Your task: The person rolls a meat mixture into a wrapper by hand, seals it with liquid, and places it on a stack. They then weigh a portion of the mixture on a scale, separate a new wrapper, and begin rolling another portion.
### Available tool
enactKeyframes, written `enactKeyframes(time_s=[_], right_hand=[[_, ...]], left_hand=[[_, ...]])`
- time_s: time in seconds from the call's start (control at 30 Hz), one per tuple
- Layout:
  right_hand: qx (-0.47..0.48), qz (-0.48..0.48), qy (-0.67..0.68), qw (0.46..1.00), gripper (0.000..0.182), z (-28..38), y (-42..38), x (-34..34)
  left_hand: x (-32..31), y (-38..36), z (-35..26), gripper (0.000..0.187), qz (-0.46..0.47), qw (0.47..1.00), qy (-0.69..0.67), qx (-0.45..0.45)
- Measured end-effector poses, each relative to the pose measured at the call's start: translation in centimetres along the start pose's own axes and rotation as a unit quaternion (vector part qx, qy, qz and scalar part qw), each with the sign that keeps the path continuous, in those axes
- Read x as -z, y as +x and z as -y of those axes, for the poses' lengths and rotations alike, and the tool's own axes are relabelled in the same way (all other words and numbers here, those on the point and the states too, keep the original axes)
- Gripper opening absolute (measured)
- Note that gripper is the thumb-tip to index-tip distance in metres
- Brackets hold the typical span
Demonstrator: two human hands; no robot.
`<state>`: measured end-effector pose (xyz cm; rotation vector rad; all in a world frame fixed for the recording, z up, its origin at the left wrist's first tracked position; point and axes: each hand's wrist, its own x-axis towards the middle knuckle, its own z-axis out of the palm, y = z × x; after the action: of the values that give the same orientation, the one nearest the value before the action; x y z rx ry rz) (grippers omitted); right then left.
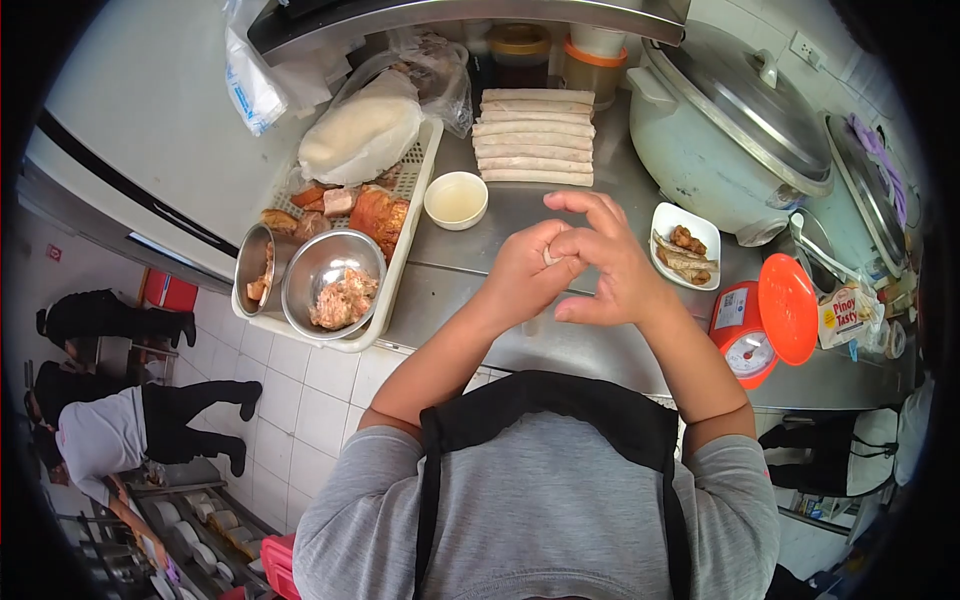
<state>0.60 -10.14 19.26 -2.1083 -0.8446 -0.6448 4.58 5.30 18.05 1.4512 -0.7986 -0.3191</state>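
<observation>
My left hand (530, 268) and my right hand (615, 265) meet above the steel counter, touching at the fingers. The fingers of my left hand are curled closed; what they hold, if anything, is hidden. A small whitish bit (549, 258) shows where the fingers meet, too small to name. On my right hand the thumb stands apart and other fingers are stretched out. Beyond my hands lies a stack of pale wrapped rolls (534, 140). A white bowl of pale liquid (456, 200) sits to their left. To the right is a white dish (706, 226) with browned food pieces.
At left, a white basket (425, 190) holds meat, a bagged pale mass (362, 138) and a steel bowl (333, 285) with minced filling. A red kitchen scale (738, 330) and large lidded pots (730, 130) stand at right. A metal shelf (470, 22) overhangs the back. Other people stand beyond.
</observation>
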Motion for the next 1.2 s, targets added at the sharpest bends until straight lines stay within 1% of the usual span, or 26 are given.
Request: enactKeyframes(time_s=[0.03,0.07,0.1,0.13,0.2,0.23,0.3,0.33,0.4,0.43,0.5,0.53,0.57,0.6,0.63,0.67,0.7,0.8,0.87,0.9,0.93,0.97,1.0,1.07,1.13,1.2], right_hand=[[-0.001,-0.001,0.044,0.999,0.058,-0.7,-0.2,-0.5],[-0.043,-0.036,0.174,0.983,0.062,-1.0,-0.5,-1.6],[-0.084,-0.067,0.301,0.948,0.066,-1.1,-1.1,-3.1],[-0.123,-0.095,0.42,0.894,0.07,-1.4,-2.0,-4.6],[-0.164,-0.046,0.408,0.897,0.068,-3.1,-4.8,-8.1],[-0.215,-0.01,0.415,0.884,0.065,-3.2,-5.2,-8.9],[-0.317,0.064,0.422,0.847,0.061,-3.2,-5.2,-9.8],[-0.338,0.072,0.428,0.835,0.056,-3.5,-4.8,-9.7],[-0.378,0.082,0.436,0.813,0.048,-4.5,-3.4,-8.7],[-0.37,0.076,0.394,0.838,0.046,-5.5,-2.7,-8.2],[-0.35,0.064,0.308,0.882,0.041,-8.2,-1.0,-6.9],[-0.352,0.055,0.204,0.912,0.038,-9.9,-0.1,-6.1],[-0.346,0.046,0.139,0.927,0.04,-11.1,1.0,-5.0],[-0.404,0.073,0.099,0.907,0.042,-12.5,2.5,-3.9],[-0.39,0.082,0.033,0.916,0.042,-13.2,4.3,-2.9],[-0.333,0.072,-0.001,0.94,0.042,-16.5,5.0,-2.8],[-0.331,0.074,-0.056,0.939,0.042,-17.6,6.8,-2.3],[-0.256,0.092,-0.204,0.94,0.042,-23.9,10.2,-2.7],[-0.19,0.115,-0.328,0.918,0.043,-29.3,10.7,-4.1],[-0.18,0.103,-0.351,0.913,0.041,-30.9,10.6,-4.8],[-0.232,0.132,-0.373,0.889,0.038,-30.6,11.4,-5.6],[-0.19,0.089,-0.364,0.907,0.033,-30.9,11.4,-6.5],[-0.111,0.045,-0.334,0.935,0.026,-27.7,12.5,-7.0],[-0.117,0.007,-0.104,0.988,0.021,-23.0,14.3,-9.6],[-0.077,0.048,0.02,0.996,0.018,-16.9,15.4,-12.8],[-0.033,0.155,0.084,0.984,0.023,-11.6,15.6,-16.3]], left_hand=[[0.1,0.0,0.3,0.011,-0.006,1.0,0.005,-0.002],[0.4,0.1,0.3,0.014,-0.012,1.0,-0.02,-0.004],[0.7,0.2,0.3,0.018,-0.019,0.999,-0.045,-0.007],[1.0,0.3,0.3,0.022,-0.027,0.997,-0.07,-0.012],[1.9,0.5,1.2,0.03,-0.011,0.977,-0.213,-0.027],[2.5,0.6,1.9,0.034,-0.001,0.959,-0.281,-0.035],[3.6,0.9,3.4,0.041,0.008,0.937,-0.345,-0.062],[4.1,1.0,3.9,0.045,0.013,0.923,-0.376,-0.073],[4.7,1.0,3.8,0.048,-0.143,0.937,-0.316,-0.044],[5.0,0.9,3.5,0.051,-0.22,0.933,-0.284,-0.029],[7.2,-0.2,3.1,0.057,-0.258,0.951,-0.169,0.007],[8.6,-1.0,2.6,0.056,-0.257,0.954,-0.153,0.006],[9.6,-2.0,2.1,0.054,-0.269,0.952,-0.148,0.001],[10.6,-3.1,1.6,0.053,-0.285,0.951,-0.116,-0.004],[11.6,-4.2,1.2,0.051,-0.301,0.95,-0.084,-0.009],[12.7,-5.4,1.0,0.045,-0.321,0.944,-0.076,-0.006],[13.7,-6.7,0.9,0.04,-0.341,0.938,-0.069,-0.003],[16.7,-10.3,1.1,0.033,-0.412,0.911,-0.021,0.011],[18.2,-11.8,0.5,0.031,-0.485,0.87,0.069,0.058],[19.7,-13.0,1.5,0.032,-0.509,0.838,0.193,0.043],[20.7,-14.1,1.4,0.035,-0.513,0.781,0.346,0.079],[21.7,-15.0,1.4,0.038,-0.506,0.746,0.42,0.101],[22.6,-15.4,1.7,0.041,-0.494,0.71,0.487,0.122],[23.6,-16.0,2.4,0.046,-0.471,0.671,0.543,0.183],[23.4,-15.0,1.8,0.048,-0.469,0.644,0.561,0.227],[23.4,-14.7,1.9,0.047,-0.481,0.634,0.563,0.224]])
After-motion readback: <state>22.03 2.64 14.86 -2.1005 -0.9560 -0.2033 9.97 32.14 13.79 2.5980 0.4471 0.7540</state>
